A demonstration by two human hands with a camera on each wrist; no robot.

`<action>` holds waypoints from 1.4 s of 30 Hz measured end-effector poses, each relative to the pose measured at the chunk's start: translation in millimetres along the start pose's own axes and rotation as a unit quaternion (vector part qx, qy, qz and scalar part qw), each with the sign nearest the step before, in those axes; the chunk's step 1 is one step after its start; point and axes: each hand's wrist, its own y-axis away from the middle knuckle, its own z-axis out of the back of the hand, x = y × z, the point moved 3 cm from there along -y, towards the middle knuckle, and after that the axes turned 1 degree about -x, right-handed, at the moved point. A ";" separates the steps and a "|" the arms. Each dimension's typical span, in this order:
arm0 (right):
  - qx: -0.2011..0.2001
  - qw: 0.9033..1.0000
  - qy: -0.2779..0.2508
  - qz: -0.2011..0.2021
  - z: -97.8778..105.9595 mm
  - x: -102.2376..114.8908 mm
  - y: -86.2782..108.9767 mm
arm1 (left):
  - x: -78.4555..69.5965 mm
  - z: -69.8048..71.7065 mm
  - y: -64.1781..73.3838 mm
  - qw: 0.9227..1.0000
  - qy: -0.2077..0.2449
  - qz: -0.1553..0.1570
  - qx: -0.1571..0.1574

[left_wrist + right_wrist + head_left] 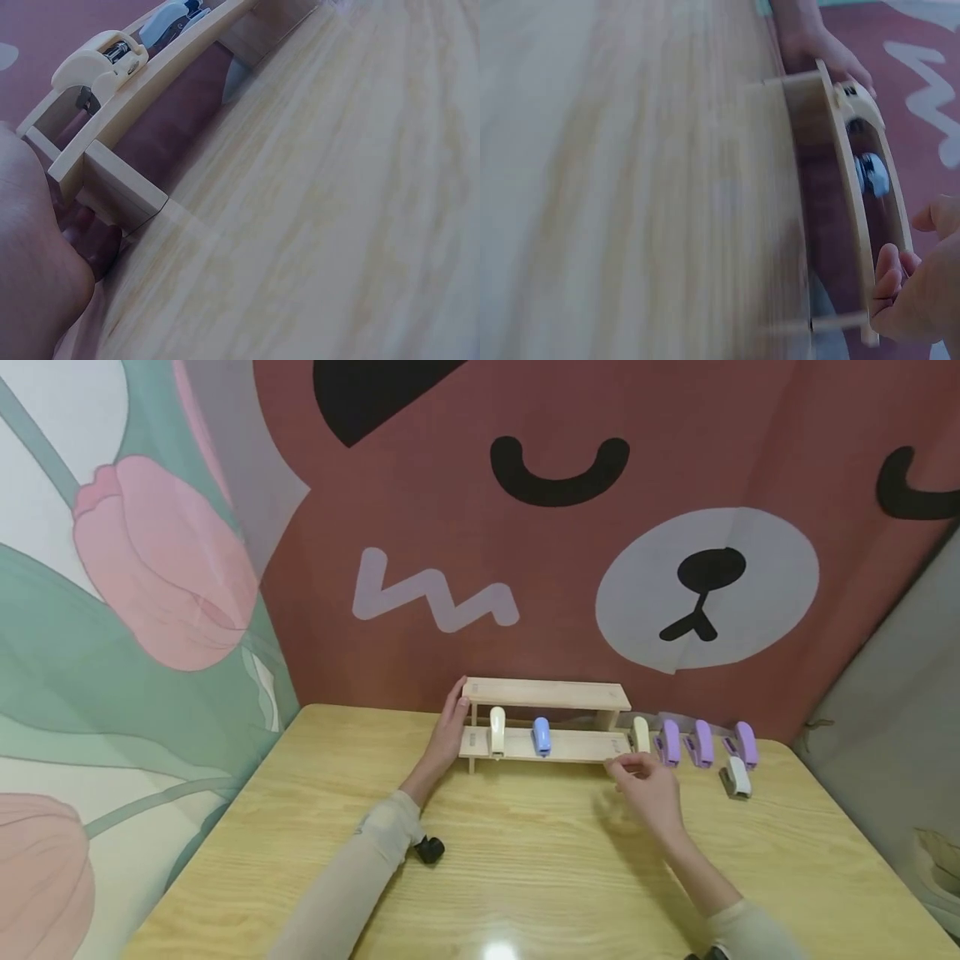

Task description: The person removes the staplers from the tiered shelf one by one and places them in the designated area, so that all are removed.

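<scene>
A two-tier wooden rack (547, 695) stands near the table's back edge. On its lower tier sit a cream stapler (497, 732) and a small blue stapler (542, 737), a gap between them. My left hand (450, 727) holds the rack's left end; the left wrist view shows some of its fingers behind the side. At the front right corner of the lower tier is my right hand (651, 789), its curled fingers (889, 281) against the shelf edge and its thumb held apart from them in the right wrist view.
Right of the rack stand another cream stapler (640, 735) and several purple staplers (702, 743) in a row. A white stapler (738, 777) lies in front of the rightmost one. Behind the wooden table (510, 860) hangs a printed curtain (420, 660).
</scene>
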 end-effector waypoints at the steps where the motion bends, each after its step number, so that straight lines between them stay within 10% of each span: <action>1: 0.007 1.000 0.002 0.007 -6.7 1.0 0.8 | 4.8 -1.6 -1.4 1.000 -0.001 -0.002 0.000; 6: 0.018 0.999 0.005 0.044 -37.0 13.1 -0.5 | 30.2 -6.6 -10.1 1.000 -0.006 -0.017 -0.009; 19: 0.048 0.997 0.019 0.059 -88.5 36.1 -13.6 | 28.2 -7.4 -8.7 0.999 -0.018 -0.018 -0.023; 42: 0.006 0.995 0.025 0.092 -96.7 35.7 -12.6 | 29.0 -4.9 -9.6 0.999 -0.019 -0.017 -0.028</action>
